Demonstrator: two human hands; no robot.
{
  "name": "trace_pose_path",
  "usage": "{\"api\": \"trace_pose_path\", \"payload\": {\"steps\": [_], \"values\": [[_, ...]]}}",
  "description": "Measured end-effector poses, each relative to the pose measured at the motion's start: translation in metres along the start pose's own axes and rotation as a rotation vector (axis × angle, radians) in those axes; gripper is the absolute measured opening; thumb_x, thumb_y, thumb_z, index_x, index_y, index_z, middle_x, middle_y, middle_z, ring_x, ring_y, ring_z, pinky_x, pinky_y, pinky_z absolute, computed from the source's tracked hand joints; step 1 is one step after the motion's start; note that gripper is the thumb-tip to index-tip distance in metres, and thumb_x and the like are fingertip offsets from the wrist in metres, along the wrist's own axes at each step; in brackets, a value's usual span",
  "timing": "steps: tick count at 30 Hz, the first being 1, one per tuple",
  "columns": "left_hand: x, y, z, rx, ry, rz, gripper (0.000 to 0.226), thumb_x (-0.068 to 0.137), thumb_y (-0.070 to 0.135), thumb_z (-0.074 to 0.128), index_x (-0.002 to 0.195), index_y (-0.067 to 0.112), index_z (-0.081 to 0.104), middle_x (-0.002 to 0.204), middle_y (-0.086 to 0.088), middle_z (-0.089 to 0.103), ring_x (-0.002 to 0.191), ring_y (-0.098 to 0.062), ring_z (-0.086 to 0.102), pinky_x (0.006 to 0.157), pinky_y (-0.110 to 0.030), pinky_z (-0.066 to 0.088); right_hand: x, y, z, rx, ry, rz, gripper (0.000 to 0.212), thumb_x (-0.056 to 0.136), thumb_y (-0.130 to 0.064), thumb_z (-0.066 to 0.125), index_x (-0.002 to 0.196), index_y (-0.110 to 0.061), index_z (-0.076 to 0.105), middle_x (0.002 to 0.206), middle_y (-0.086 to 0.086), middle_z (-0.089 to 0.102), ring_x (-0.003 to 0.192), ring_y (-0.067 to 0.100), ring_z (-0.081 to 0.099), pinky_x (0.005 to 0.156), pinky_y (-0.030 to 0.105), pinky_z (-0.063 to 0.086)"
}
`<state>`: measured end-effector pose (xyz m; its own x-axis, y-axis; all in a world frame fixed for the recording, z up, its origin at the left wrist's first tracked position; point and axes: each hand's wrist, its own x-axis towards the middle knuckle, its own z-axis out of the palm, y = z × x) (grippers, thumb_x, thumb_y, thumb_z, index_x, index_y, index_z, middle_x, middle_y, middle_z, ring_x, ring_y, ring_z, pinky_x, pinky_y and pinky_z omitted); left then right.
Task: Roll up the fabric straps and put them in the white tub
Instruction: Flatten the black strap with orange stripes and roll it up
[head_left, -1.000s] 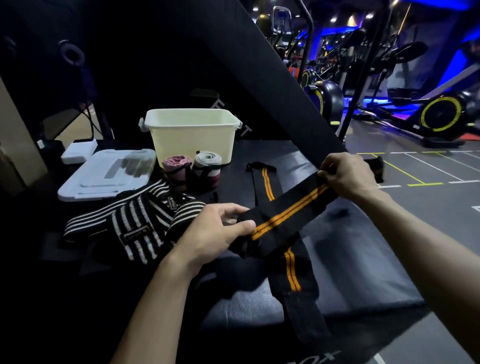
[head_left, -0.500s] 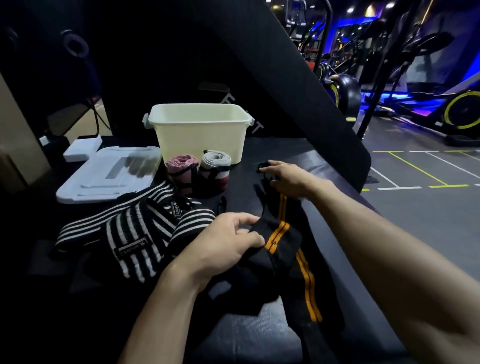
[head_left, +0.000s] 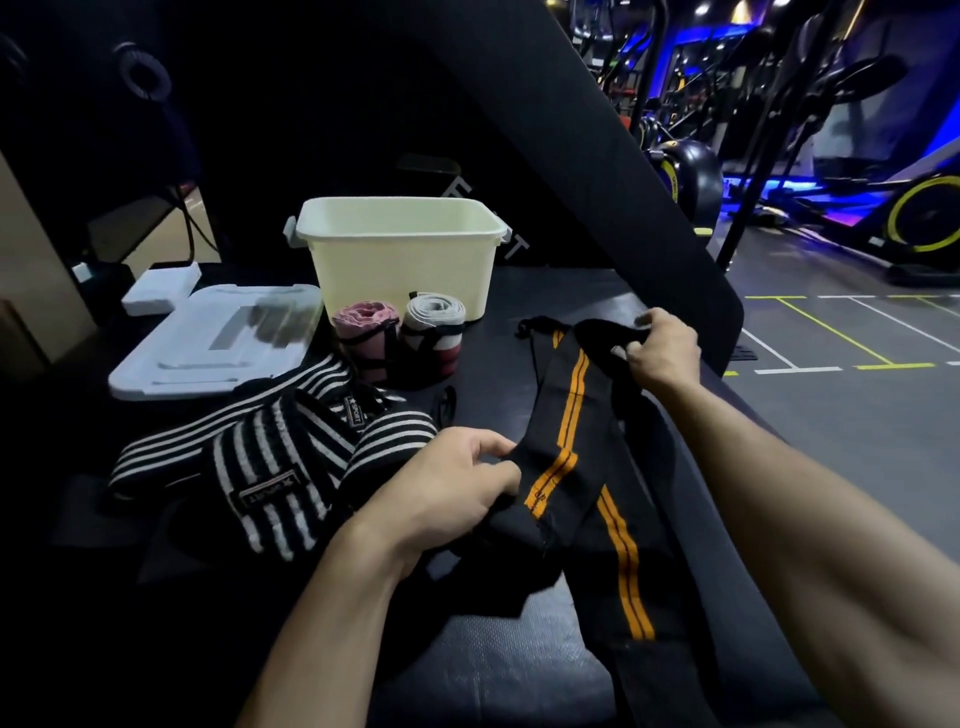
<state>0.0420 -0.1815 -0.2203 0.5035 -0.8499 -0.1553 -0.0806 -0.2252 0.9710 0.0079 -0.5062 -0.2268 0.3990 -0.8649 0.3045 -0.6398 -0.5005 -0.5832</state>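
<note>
Head cam, gym floor: I'm at a dark padded table (head_left: 467, 665) w/ both hands on a black strap w/ orange stripes (head_left: 566, 415). My left hand (head_left: 452, 493) has fingers curled round the near part of the strap, where the fabric bunches and folds over; thumb on top. My right hand (head_left: 660, 345) grips the far end, fingers closed over a dark fold of it, raised just off the table. Between the two hands the strap runs diagonally, stripes up. A second length w/ the same orange stripes (head_left: 623, 571) lies flat beneath, running toward the near-right edge of the table; can't tell if it's the same strap doubled back or another one.

Left of my left hand: a loose heap of black-and-white striped straps (head_left: 270, 462), unrolled, labels showing. Behind them, two rolled straps stand upright side by side, touching – one pink (head_left: 366, 332), one grey-white (head_left: 434, 325) – just in front of the white tub (head_left: 400, 249), not in it. The tub sits at the back of the table; its inside is hidden from this angle. Its lid (head_left: 218, 343) lies flat to the left, a small white box (head_left: 161, 288) behind that. Exercise bikes (head_left: 691, 171) w/ yellow-rimmed wheels stand off right under blue light.
</note>
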Motion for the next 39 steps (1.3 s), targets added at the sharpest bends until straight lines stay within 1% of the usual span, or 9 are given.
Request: {"api": "trace_pose_path", "payload": {"steps": [3,9,13,16,21,26,31,36,39], "values": [[0.000,0.000,-0.002,-0.014,0.012,0.016,0.018,0.088,0.011,0.063,0.096,0.017,0.078,0.094,-0.011,0.080,0.095,-0.033,0.075,0.095,-0.050,0.057,0.006,-0.006,0.000,0.262,0.097,0.088,0.024,0.089,-0.023,0.070,0.112,-0.016,0.067,0.109,0.011,0.071,0.095,0.027,0.071,0.085,0.036,0.058],[0.001,0.003,0.001,-0.056,-0.057,0.028,0.030,0.084,0.029,0.069,0.109,0.016,0.075,0.105,-0.017,0.077,0.108,-0.044,0.069,0.102,-0.065,0.048,0.024,-0.055,-0.001,0.283,0.163,-0.139,0.015,0.086,-0.020,0.073,0.101,-0.019,0.074,0.101,0.000,0.076,0.097,0.015,0.070,0.091,0.028,0.054],[0.002,0.003,0.005,-0.024,-0.111,0.010,0.036,0.082,0.035,0.070,0.113,0.018,0.073,0.093,-0.008,0.074,0.082,-0.024,0.060,0.071,-0.042,0.054,0.024,-0.076,0.016,0.246,0.040,-0.295,0.020,0.087,-0.010,0.067,0.103,-0.016,0.077,0.102,0.004,0.076,0.096,0.018,0.071,0.089,0.030,0.056],[0.003,0.003,0.008,0.003,-0.102,0.016,0.015,0.095,0.023,0.070,0.109,0.019,0.071,0.077,-0.005,0.057,0.072,-0.022,0.049,0.051,-0.020,0.043,0.021,-0.080,0.031,0.162,-0.179,-0.375,0.034,0.090,-0.004,0.057,0.118,-0.017,0.073,0.118,0.007,0.073,0.108,0.021,0.067,0.090,0.026,0.051],[-0.003,0.007,0.015,-0.015,-0.118,0.018,0.006,0.096,0.018,0.067,0.093,0.022,0.066,0.075,-0.010,0.050,0.070,-0.023,0.046,0.050,-0.020,0.044,0.014,-0.076,0.039,0.216,-0.461,-0.429,0.050,0.087,0.005,0.054,0.130,-0.018,0.065,0.158,0.009,0.038,0.145,0.021,0.040,0.116,0.027,0.033],[-0.004,0.006,0.023,0.002,-0.122,0.014,0.024,0.098,0.013,0.063,0.080,0.028,0.057,0.061,0.001,0.056,0.054,-0.014,0.054,0.049,-0.022,0.048,0.009,-0.073,0.023,0.225,-0.522,-0.461,0.058,0.085,0.010,0.054,0.133,-0.020,0.064,0.165,0.006,0.024,0.149,0.017,0.029,0.104,0.019,0.030],[-0.011,0.014,0.028,-0.041,-0.129,0.025,0.023,0.101,0.008,0.058,0.083,0.023,0.058,0.051,0.011,0.055,0.043,-0.001,0.052,0.043,-0.016,0.045,-0.002,-0.056,-0.001,0.312,-0.482,-0.390,0.036,0.089,0.008,0.054,0.103,-0.020,0.073,0.101,0.004,0.071,0.079,0.022,0.059,0.070,0.038,0.048],[-0.023,0.026,0.038,-0.153,-0.112,0.019,0.013,0.103,0.004,0.054,0.094,0.001,0.063,0.072,-0.008,0.069,0.047,-0.015,0.065,0.042,-0.026,0.051,-0.035,-0.028,-0.034,0.207,-0.421,-0.330,0.006,0.093,-0.015,0.068,0.092,-0.019,0.072,0.080,0.002,0.071,0.075,0.028,0.070,0.071,0.045,0.059],[-0.028,0.026,0.046,-0.208,-0.060,0.030,0.016,0.103,0.005,0.054,0.090,0.011,0.060,0.065,-0.006,0.070,0.047,-0.021,0.067,0.042,-0.027,0.052,-0.074,-0.016,-0.054,0.260,-0.359,-0.322,0.010,0.091,-0.026,0.074,0.087,-0.017,0.074,0.068,0.000,0.070,0.068,0.026,0.071,0.066,0.050,0.060]]}}
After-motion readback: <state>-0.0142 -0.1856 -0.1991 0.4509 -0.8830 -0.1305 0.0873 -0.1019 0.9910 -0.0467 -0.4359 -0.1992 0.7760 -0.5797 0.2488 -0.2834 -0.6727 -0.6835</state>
